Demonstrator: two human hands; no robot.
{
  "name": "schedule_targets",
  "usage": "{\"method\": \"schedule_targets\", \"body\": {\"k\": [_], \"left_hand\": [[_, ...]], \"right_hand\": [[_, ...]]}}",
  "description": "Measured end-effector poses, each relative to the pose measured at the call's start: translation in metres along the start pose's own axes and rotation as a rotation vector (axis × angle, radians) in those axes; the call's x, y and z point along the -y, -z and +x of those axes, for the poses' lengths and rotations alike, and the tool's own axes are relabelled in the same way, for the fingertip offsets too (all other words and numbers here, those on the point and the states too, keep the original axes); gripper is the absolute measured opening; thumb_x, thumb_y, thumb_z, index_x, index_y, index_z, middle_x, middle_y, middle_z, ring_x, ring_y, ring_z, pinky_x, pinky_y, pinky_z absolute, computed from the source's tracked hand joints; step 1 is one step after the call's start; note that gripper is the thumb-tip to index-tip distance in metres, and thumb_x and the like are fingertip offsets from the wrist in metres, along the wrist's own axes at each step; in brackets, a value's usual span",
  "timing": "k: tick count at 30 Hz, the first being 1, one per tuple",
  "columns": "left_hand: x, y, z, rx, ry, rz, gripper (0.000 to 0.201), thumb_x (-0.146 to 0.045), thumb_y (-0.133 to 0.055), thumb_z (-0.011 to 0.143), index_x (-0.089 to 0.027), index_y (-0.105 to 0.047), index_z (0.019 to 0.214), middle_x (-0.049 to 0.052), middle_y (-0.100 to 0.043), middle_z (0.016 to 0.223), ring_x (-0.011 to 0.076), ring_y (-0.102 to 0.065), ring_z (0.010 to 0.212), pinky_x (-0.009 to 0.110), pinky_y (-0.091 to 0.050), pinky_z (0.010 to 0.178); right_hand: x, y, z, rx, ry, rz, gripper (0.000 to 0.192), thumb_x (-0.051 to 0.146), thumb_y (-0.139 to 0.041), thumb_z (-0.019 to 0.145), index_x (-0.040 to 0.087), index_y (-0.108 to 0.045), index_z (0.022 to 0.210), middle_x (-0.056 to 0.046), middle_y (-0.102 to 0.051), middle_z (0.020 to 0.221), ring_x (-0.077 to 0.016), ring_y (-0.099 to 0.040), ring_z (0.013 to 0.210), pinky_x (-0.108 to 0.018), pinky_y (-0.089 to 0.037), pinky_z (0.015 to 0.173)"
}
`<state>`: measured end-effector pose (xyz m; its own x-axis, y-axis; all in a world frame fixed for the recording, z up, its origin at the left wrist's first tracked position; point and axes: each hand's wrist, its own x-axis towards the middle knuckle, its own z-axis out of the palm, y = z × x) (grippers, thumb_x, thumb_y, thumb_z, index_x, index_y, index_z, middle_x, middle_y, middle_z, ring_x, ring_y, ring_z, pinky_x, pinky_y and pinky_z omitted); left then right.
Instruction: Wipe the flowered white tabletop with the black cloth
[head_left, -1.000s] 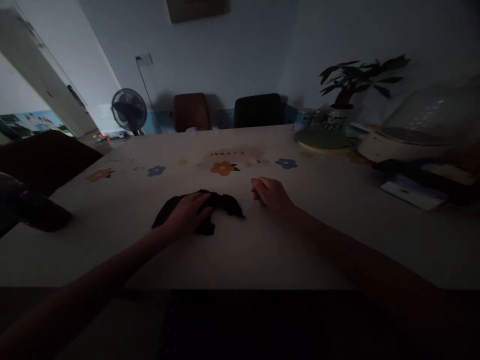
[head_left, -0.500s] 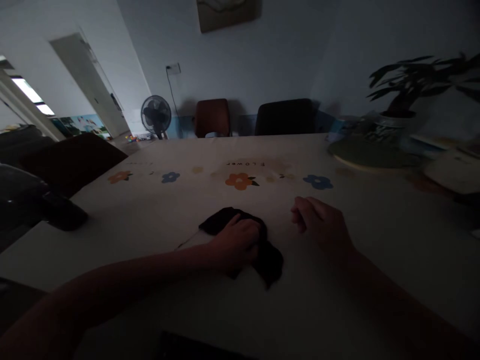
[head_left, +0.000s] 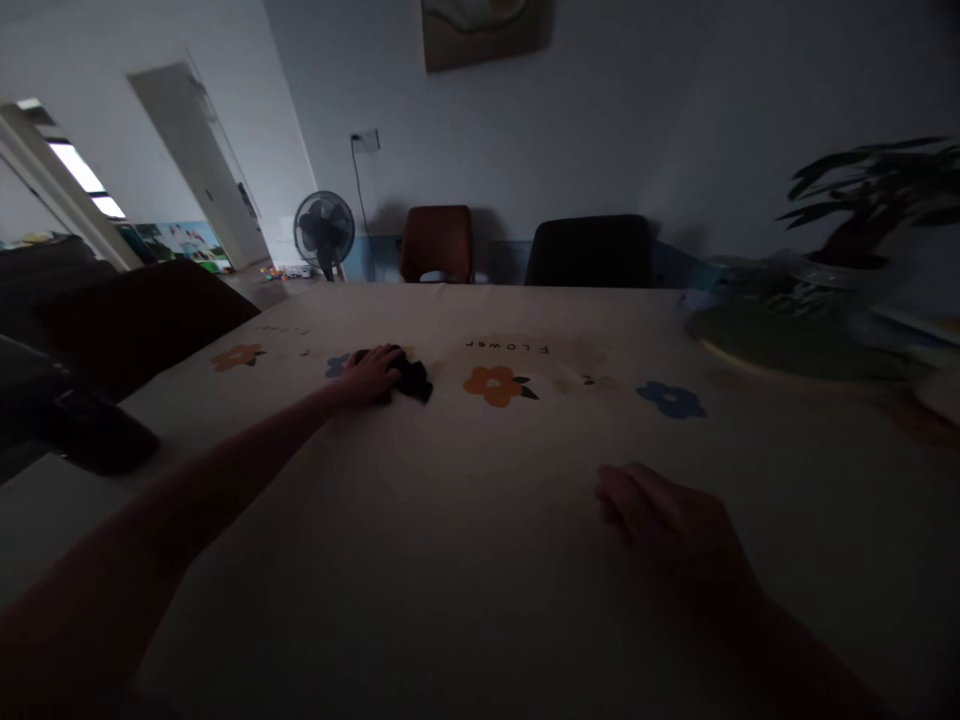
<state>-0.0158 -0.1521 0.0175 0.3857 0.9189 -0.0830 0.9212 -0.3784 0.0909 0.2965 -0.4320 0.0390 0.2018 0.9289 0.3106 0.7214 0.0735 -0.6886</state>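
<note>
On the white flower-printed table (head_left: 450, 560), toward its far-left corner, a crumpled black cloth (head_left: 415, 381) is lying crosswise under the flattened left hand (head_left: 370, 375), the loosely fisted right hand (head_left: 671, 515), nothing visible in it, sitting well apart.

The cloth (head_left: 416, 380) lies on the table (head_left: 465, 560) under the left hand (head_left: 371, 375), left of the middle flower (head_left: 493, 385). The right hand (head_left: 667, 515) is nearer the viewer and farther right, well apart from the cloth. Behind the table stand the left chair (head_left: 437, 240) and right chair (head_left: 589, 252), with the fan (head_left: 324, 228) leftward (the socket (head_left: 366, 140) is on the wall between). The plant (head_left: 859, 222) stands at far right.
</note>
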Motion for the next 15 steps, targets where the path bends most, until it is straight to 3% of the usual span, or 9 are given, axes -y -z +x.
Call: {"method": "schedule_targets", "body": {"k": [4,8,12,15], "left_hand": [[0.022,0.007,0.06,-0.063,0.146,-0.024,0.053,-0.042,-0.026,0.1,-0.029,-0.041,0.149,0.009,-0.025,0.164,0.0292,-0.017,0.154,0.066,-0.013,0.122],[0.037,0.009,0.097,-0.111,0.274,-0.047,0.06,-0.051,-0.027,0.097,-0.028,-0.037,0.152,0.011,-0.028,0.163,0.032,-0.021,0.152,0.067,-0.016,0.121],[0.044,0.008,0.108,-0.117,0.299,-0.056,0.062,-0.049,-0.024,0.096,-0.026,-0.036,0.153,0.011,-0.029,0.162,0.0313,-0.022,0.151,0.065,-0.016,0.122],[0.048,0.007,0.097,-0.096,0.261,-0.051,0.064,-0.046,-0.024,0.096,-0.023,-0.033,0.155,0.01,-0.024,0.165,0.0299,-0.02,0.153,0.062,-0.018,0.123]], "right_hand": [[-0.002,0.002,-0.001,-0.026,0.033,-0.043,0.043,0.043,-0.041,0.1,0.022,-0.055,0.065,0.0,-0.06,0.059,-0.0137,-0.054,0.047,-0.025,-0.043,0.056],[-0.019,0.001,0.004,-0.007,0.106,-0.071,0.048,0.048,-0.037,0.102,0.022,-0.057,0.066,0.0,-0.061,0.059,-0.0132,-0.053,0.044,-0.025,-0.043,0.052],[-0.028,0.002,0.007,0.01,0.212,-0.067,0.05,0.049,-0.035,0.103,0.022,-0.058,0.067,0.0,-0.06,0.056,-0.0123,-0.054,0.043,-0.023,-0.041,0.047],[-0.021,0.008,0.005,0.003,0.213,-0.097,0.045,0.043,-0.036,0.104,0.021,-0.059,0.072,0.001,-0.062,0.06,-0.0122,-0.057,0.047,-0.023,-0.042,0.051]]}}
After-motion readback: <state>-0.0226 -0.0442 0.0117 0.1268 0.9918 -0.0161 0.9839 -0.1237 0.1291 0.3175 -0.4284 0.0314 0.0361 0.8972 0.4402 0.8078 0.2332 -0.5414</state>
